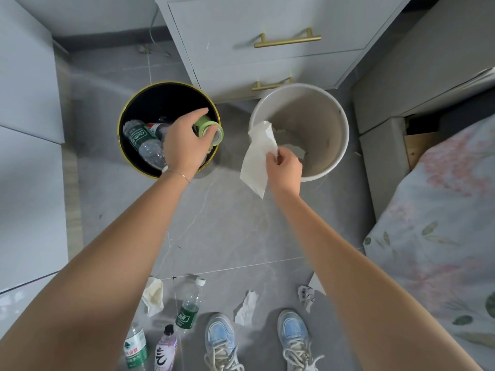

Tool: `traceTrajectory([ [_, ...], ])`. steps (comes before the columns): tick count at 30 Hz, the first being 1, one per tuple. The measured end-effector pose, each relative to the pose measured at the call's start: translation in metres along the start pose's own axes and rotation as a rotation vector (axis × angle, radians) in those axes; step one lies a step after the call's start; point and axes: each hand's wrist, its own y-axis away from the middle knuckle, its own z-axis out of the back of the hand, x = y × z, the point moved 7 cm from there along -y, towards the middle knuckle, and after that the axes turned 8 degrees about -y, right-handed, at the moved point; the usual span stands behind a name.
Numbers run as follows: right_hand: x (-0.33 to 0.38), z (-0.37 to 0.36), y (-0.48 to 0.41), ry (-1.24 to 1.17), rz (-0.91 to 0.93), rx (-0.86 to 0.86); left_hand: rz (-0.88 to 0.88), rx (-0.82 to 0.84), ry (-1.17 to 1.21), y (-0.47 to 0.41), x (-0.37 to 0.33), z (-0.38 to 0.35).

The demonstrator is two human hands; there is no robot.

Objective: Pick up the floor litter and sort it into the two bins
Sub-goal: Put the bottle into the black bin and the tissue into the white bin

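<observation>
Left hand [184,145] — gripping green bottle [210,129] over black bin [126,145]. Right hand [285,170] — pinching white tissue [258,159] at white bin [344,124] rim.

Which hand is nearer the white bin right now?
Right. The right hand holds a tissue at the white bin near rim; the left hand is over the black bin, gripping a green bottle.

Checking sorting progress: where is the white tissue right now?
In the head view, the tissue hangs from the right hand, right of centre, over the near left rim of the white bin.
</observation>
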Motion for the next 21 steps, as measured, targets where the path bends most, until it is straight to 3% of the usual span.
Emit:
traceTrajectory([
  [6,-0.006,0.036,-0.030,-0.147,-0.078,-0.154,-0.279,-0.050,-0.220,0.017,-0.038,-0.022],
  [12,-0.026,0.057,-0.047,-0.089,-0.132,-0.206,-0.354,0.002,-0.453,0.042,-0.047,-0.053],
  [18,-0.026,0.061,-0.049,0.073,0.011,-0.160,-0.311,0.007,-0.473,0.067,-0.039,-0.064],
  [21,-0.024,0.064,-0.050,0.003,0.022,-0.189,-0.318,0.007,-0.452,0.085,-0.037,-0.067],
])
